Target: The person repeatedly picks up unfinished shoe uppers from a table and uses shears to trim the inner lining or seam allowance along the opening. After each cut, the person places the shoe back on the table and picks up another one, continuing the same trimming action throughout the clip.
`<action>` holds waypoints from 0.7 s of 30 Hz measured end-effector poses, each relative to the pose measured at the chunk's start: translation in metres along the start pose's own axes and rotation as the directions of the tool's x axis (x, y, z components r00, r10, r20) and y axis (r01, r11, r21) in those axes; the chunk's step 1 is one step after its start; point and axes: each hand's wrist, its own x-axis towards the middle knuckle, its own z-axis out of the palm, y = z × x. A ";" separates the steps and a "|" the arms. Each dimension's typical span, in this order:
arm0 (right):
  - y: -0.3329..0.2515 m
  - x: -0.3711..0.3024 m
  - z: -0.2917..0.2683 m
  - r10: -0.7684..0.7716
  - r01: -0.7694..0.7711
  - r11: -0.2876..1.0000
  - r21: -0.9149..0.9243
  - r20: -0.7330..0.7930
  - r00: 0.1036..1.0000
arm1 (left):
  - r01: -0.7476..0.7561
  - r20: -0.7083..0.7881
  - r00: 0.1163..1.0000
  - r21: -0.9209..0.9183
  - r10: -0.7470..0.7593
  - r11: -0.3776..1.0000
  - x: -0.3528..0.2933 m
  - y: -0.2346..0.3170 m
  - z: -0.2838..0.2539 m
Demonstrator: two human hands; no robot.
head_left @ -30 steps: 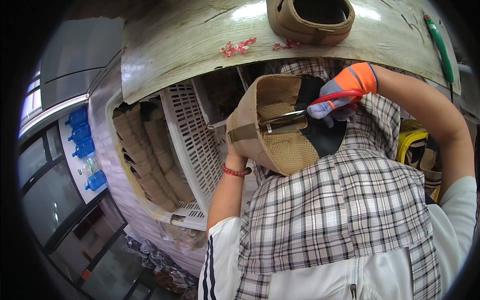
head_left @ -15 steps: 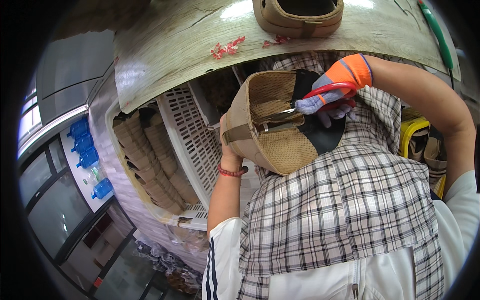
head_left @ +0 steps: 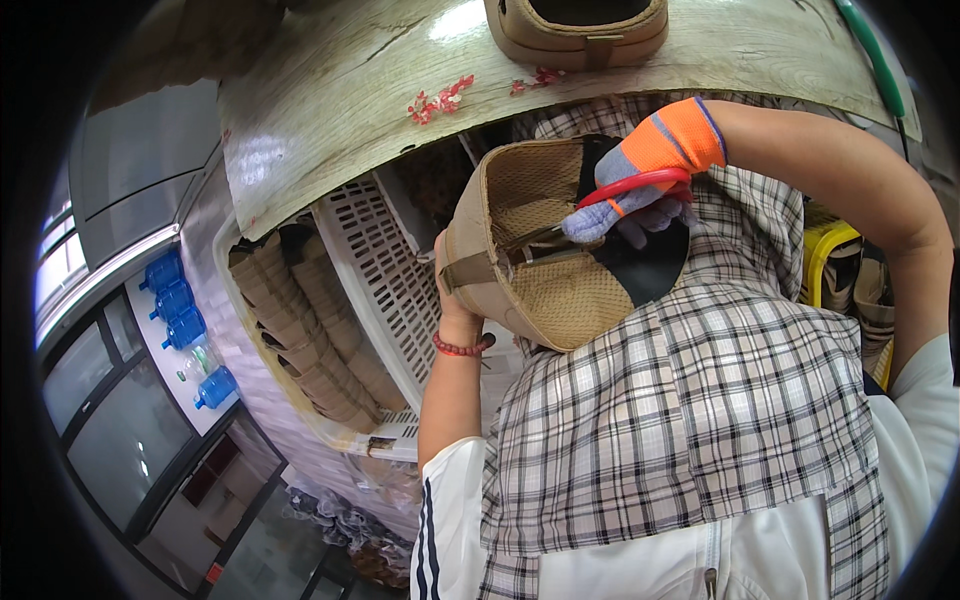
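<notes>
A tan, bowl-shaped fabric piece (head_left: pixel 575 300), lined with mesh and with a black panel on its right side, is held tilted in front of my chest. My left hand (head_left: pixel 452 308) supports it from the outer left side; its fingers are mostly hidden behind the fabric. My right hand (head_left: pixel 645 195), in a grey-purple and orange glove, grips red-handled scissors (head_left: pixel 634 184). Their blades reach into the mesh-lined hollow, where the tips are hard to make out. A plaid apron (head_left: pixel 660 420) covers my lap below the piece.
A similar tan piece (head_left: pixel 600 52) stands on the wooden table (head_left: pixel 330 130), near red-and-white scraps (head_left: pixel 440 100). At left, a white plastic basket (head_left: pixel 375 260) adjoins stacked tan pieces (head_left: pixel 300 320). A yellow basket (head_left: pixel 815 265) is at right; a green-handled tool (head_left: pixel 880 65) lies at the table's far right.
My right hand has shifted slightly left with the scissors, and less of the blades shows now. My left hand still holds the tan piece. The whole view has turned a little.
</notes>
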 end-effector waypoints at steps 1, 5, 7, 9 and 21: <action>-0.001 -0.001 0.001 0.034 -0.035 0.999 -0.004 -0.009 0.999 | -0.002 0.050 0.999 -0.110 0.007 0.994 0.001 0.001 0.000; 0.008 0.009 0.011 0.044 -0.052 0.998 -0.044 -0.160 0.986 | -0.026 0.037 0.999 -0.026 0.027 0.999 0.000 0.004 0.003; -0.005 0.002 0.025 0.138 -0.139 0.990 0.016 -0.245 0.960 | -0.050 0.017 0.999 0.035 0.050 0.998 -0.003 0.002 0.006; 0.001 0.004 0.037 0.037 -0.062 0.996 -0.067 -0.323 0.946 | -0.085 0.050 0.995 0.090 0.081 0.992 0.000 0.005 0.008; 0.061 -0.008 0.068 -0.064 -0.036 0.982 -0.185 -0.505 0.861 | -0.336 0.193 0.941 0.622 0.278 0.707 -0.009 0.059 0.014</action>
